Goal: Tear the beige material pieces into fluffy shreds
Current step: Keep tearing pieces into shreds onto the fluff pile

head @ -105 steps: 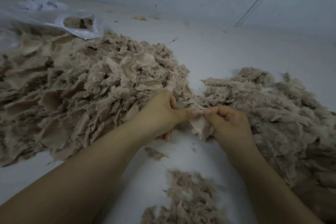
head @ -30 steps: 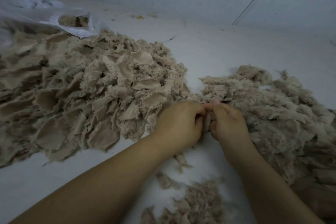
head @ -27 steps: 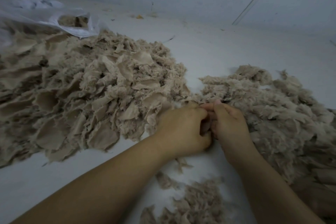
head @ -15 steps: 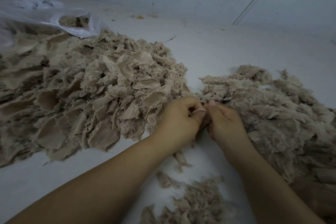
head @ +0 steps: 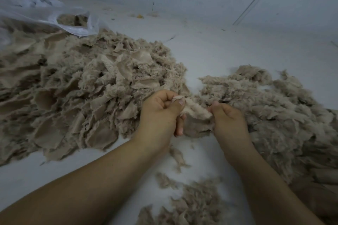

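Both hands have pulled apart since a moment ago, stretching a beige piece [head: 196, 115] between them. Left of them lies the heap of untorn pieces [head: 76, 97]; left hand [head: 161, 113] and right hand [head: 227, 120] each pinch the piece; fluffy shreds [head: 270, 107] pile up on the right.

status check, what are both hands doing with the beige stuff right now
Left hand and right hand both pinch one beige piece, stretched between them. Untorn pile left, fluffy shreds right. Nothing in the way.
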The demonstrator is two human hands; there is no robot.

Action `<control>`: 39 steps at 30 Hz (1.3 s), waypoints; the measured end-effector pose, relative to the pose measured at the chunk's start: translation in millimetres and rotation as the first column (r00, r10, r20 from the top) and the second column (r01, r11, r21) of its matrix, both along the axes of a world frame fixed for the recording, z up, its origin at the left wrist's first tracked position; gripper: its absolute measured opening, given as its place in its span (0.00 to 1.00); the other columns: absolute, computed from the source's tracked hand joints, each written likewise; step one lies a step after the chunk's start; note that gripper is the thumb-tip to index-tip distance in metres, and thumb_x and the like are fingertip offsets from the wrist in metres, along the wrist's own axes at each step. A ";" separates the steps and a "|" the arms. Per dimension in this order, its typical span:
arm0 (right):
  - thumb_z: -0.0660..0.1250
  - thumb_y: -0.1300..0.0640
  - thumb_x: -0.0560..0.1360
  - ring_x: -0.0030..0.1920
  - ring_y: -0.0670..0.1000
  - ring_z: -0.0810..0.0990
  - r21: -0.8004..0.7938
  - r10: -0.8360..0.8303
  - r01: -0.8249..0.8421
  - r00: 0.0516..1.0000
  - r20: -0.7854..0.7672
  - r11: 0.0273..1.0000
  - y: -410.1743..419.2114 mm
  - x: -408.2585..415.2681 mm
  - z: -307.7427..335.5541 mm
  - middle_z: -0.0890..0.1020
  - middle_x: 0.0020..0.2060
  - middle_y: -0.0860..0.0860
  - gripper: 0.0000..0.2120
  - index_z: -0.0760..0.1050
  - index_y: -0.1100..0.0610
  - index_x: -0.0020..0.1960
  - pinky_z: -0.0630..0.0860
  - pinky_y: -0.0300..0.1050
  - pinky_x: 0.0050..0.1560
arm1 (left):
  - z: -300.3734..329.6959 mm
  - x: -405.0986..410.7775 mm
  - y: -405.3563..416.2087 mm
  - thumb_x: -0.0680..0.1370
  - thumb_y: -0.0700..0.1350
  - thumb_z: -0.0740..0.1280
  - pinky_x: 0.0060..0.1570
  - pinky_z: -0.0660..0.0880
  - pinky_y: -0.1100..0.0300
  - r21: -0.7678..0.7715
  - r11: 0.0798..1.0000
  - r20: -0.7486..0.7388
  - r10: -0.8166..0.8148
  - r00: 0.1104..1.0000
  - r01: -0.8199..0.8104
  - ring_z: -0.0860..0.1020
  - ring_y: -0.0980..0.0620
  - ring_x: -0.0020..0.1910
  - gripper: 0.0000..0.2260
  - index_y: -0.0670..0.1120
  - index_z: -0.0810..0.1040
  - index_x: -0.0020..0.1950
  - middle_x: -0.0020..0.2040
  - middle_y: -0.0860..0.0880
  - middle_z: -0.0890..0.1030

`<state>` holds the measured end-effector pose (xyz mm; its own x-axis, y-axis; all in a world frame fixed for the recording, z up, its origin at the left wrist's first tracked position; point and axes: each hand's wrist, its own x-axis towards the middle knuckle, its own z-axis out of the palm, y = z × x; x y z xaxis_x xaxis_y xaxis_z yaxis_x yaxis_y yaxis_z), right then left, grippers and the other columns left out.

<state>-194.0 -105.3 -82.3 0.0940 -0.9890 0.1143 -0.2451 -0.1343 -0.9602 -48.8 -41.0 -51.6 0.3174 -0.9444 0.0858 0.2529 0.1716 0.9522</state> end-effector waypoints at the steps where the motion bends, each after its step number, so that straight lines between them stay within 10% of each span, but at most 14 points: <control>1: 0.59 0.48 0.83 0.22 0.47 0.60 -0.005 -0.013 0.013 1.000 -0.012 1.000 -0.5 -0.6 -1.7 0.64 0.20 0.45 0.20 0.78 0.48 0.35 0.58 0.40 0.27 | -0.2 1.5 0.4 0.81 0.35 0.62 0.21 0.64 0.64 -0.002 1.000 -0.006 0.000 1.000 0.000 0.66 0.52 0.16 0.10 0.42 0.73 0.40 0.27 0.45 0.74; 9: 0.60 0.49 0.83 0.20 0.46 0.60 -0.032 -0.054 0.053 0.998 -0.033 0.998 -3.3 -2.9 -3.8 0.63 0.18 0.44 0.19 0.78 0.46 0.35 0.59 0.40 0.23 | 3.0 16.6 -2.1 0.81 0.36 0.63 0.23 0.58 0.65 -0.005 0.998 -0.066 0.068 0.995 -0.068 0.63 0.52 0.16 0.11 0.44 0.72 0.38 0.27 0.45 0.72; 16: 0.71 0.44 0.74 0.33 0.41 0.81 -0.075 0.238 -0.229 0.960 0.148 0.971 7.5 -1.1 8.6 0.85 0.37 0.42 0.09 0.86 0.46 0.49 0.77 0.33 0.34 | -4.3 12.0 -5.8 0.79 0.38 0.67 0.19 0.60 0.68 0.102 0.982 0.036 -0.163 0.986 0.158 0.64 0.52 0.15 0.07 0.39 0.79 0.41 0.27 0.42 0.74; 21: 0.72 0.58 0.77 0.33 0.50 0.77 -0.133 0.236 -0.222 0.967 0.096 0.966 8.1 -0.2 8.4 0.83 0.32 0.59 0.08 0.85 0.60 0.41 0.76 0.46 0.34 | -5.3 7.1 -4.5 0.80 0.43 0.65 0.19 0.66 0.65 0.196 0.955 0.031 -0.233 0.972 0.223 0.70 0.50 0.17 0.09 0.39 0.74 0.44 0.28 0.42 0.76; 23: 0.70 0.59 0.78 0.33 0.50 0.75 -0.061 0.159 -0.151 0.973 0.169 0.987 6.3 0.0 8.2 0.80 0.30 0.58 0.12 0.82 0.64 0.39 0.74 0.42 0.33 | -0.9 6.0 -0.2 0.82 0.45 0.62 0.20 0.71 0.63 0.322 0.822 -0.027 -0.487 0.873 0.469 0.75 0.48 0.19 0.10 0.39 0.71 0.45 0.30 0.38 0.77; 27: 0.68 0.56 0.80 0.34 0.58 0.78 -0.012 0.111 -0.111 0.974 0.200 0.994 3.0 -0.7 6.7 0.83 0.36 0.67 0.15 0.83 0.66 0.41 0.76 0.46 0.36 | 14.7 16.7 10.2 0.82 0.41 0.62 0.33 0.79 0.54 0.564 0.279 0.061 -0.953 0.297 0.777 0.80 0.44 0.32 0.12 0.32 0.74 0.49 0.41 0.26 0.78; 28: 0.68 0.56 0.80 0.33 0.60 0.77 -0.033 0.117 -0.112 0.974 0.194 0.993 3.4 -0.9 6.2 0.81 0.38 0.71 0.17 0.81 0.70 0.42 0.75 0.46 0.37 | 16.2 16.2 10.3 0.82 0.42 0.62 0.33 0.79 0.55 0.579 0.285 0.069 -0.951 0.302 0.764 0.80 0.45 0.31 0.12 0.31 0.74 0.48 0.40 0.27 0.79; 33: 0.66 0.56 0.81 0.32 0.55 0.76 -0.033 0.228 -0.228 0.934 0.274 0.973 7.2 3.2 10.2 0.76 0.28 0.64 0.20 0.79 0.67 0.35 0.74 0.48 0.34 | 7.0 4.2 2.4 0.78 0.51 0.68 0.16 0.64 0.66 0.424 0.793 0.053 -0.504 0.862 0.437 0.70 0.52 0.15 0.19 0.41 0.76 0.32 0.26 0.41 0.74; 36: 0.62 0.57 0.83 0.31 0.63 0.80 -0.034 0.288 -0.289 0.920 0.267 0.957 9.5 3.5 12.0 0.79 0.28 0.64 0.22 0.76 0.69 0.36 0.78 0.59 0.36 | 2.9 0.2 -0.6 0.80 0.42 0.66 0.17 0.63 0.66 0.339 0.890 0.064 -0.345 0.936 0.305 0.70 0.52 0.16 0.16 0.39 0.74 0.33 0.29 0.40 0.73; 39: 0.61 0.55 0.83 0.21 0.45 0.68 0.029 0.139 -0.155 0.943 0.301 0.988 7.3 4.0 12.7 0.71 0.21 0.48 0.22 0.73 0.62 0.33 0.67 0.38 0.23 | 2.2 5.5 -2.4 0.80 0.39 0.65 0.17 0.63 0.66 0.345 0.889 0.062 -0.342 0.938 0.301 0.69 0.52 0.15 0.16 0.38 0.73 0.32 0.22 0.42 0.71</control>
<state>-190.0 -98.0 -69.6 0.2079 -0.9721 0.1084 0.0714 -0.0954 -0.9929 -43.3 -43.4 -49.3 -0.0016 -0.9742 -0.2256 0.1240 -0.2240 0.9667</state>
